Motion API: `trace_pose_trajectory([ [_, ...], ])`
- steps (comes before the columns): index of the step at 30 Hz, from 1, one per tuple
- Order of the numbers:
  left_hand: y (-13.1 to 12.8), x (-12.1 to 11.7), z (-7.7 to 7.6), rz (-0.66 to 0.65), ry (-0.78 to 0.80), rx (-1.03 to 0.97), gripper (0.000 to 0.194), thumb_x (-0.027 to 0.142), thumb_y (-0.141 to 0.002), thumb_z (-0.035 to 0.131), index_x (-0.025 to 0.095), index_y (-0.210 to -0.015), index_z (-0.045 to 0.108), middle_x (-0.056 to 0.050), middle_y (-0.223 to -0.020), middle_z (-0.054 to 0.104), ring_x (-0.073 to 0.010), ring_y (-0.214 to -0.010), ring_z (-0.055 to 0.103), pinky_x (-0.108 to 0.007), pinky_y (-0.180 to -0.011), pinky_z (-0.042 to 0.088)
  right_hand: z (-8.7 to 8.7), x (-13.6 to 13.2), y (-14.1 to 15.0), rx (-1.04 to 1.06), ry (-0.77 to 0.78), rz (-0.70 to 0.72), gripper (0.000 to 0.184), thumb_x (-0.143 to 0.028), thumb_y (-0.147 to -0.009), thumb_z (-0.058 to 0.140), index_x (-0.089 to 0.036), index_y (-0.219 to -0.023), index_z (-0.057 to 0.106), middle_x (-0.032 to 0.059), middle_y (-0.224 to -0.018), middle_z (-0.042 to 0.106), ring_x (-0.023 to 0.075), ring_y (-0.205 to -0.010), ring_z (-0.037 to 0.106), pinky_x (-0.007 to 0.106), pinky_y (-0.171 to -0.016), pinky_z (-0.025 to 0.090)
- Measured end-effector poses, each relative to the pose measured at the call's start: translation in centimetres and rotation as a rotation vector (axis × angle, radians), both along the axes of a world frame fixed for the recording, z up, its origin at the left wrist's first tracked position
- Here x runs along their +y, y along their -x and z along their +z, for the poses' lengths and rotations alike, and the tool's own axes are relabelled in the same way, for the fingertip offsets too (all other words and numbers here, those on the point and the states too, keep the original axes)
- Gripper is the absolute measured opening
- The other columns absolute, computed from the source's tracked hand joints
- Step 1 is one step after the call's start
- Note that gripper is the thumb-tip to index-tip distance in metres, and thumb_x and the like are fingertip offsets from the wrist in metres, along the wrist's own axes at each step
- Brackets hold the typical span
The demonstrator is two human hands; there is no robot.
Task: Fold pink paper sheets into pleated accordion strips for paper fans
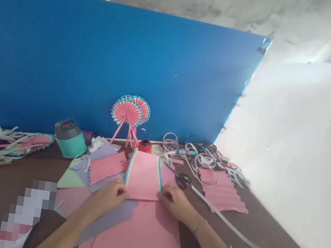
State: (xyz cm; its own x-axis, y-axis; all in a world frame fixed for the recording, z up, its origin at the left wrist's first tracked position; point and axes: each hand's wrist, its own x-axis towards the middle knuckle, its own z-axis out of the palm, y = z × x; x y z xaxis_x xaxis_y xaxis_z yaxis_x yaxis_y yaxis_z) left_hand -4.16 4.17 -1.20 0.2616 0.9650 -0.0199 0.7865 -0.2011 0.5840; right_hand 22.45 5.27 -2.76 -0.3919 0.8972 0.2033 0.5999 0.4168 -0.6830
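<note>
My left hand (107,197) and right hand (174,200) sit on the lower edge of the blue-edged pink paper (142,176); grip or press, I can't quite tell. It lies on a pink sheet (136,235) on the counter (259,246), just below the scissors (182,180).

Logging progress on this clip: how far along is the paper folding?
Done: pink paper fans stand on sticks by the blue wall; two pleated sheets lie nearby. In hand: left hand and right hand press a blue-edged pink sheet. Left: pink paper below lies flat, unpleated.
</note>
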Motion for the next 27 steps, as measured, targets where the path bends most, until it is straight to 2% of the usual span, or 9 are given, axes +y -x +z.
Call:
trace_pose_trajectory([
  [6, -0.2, -0.1, 0.5, 0.095, 0.084, 0.025, 0.016, 0.03, -0.074, 0.048, 0.019, -0.066, 0.057, -0.002, -0.077, 0.062, -0.0198, -0.076, 0.058, -0.027, -0.065, 0.039, 0.1, 0.4, 0.1, -0.017, 0.009, -0.04, 0.026, -0.018, -0.077, 0.056, -0.019, -0.054, 0.045, 0.0019, -0.069, 0.053, 0.0146, -0.068, 0.051, 0.026, -0.063, 0.038],
  [17, -0.4, -0.2, 1.3, 0.094, 0.091, 0.094, 0.016, 0.03, -0.073, 0.049, 0.018, -0.063, 0.052, -0.001, -0.077, 0.058, -0.0171, -0.073, 0.057, -0.025, -0.062, 0.037, -0.7, 0.8, -0.1, -0.044, 0.011, -0.046, 0.022, -0.007, -0.066, 0.055, -0.018, -0.052, 0.043, 0.0005, -0.068, 0.051, 0.0128, -0.064, 0.049, 0.024, -0.058, 0.037],
  [27, -1.0, -0.7, 1.7, 0.104, 0.066, 0.171, 0.009, 0.022, -0.076, 0.047, 0.019, -0.071, 0.054, -0.003, -0.082, 0.06, -0.0174, -0.075, 0.058, -0.025, -0.062, 0.037, -0.9, 0.9, 0.1, -0.05, 0.006, -0.081, 0.022, -0.006, -0.065, 0.055, -0.018, -0.053, 0.042, 0.0006, -0.068, 0.052, 0.0126, -0.063, 0.049, 0.024, -0.057, 0.037],
])
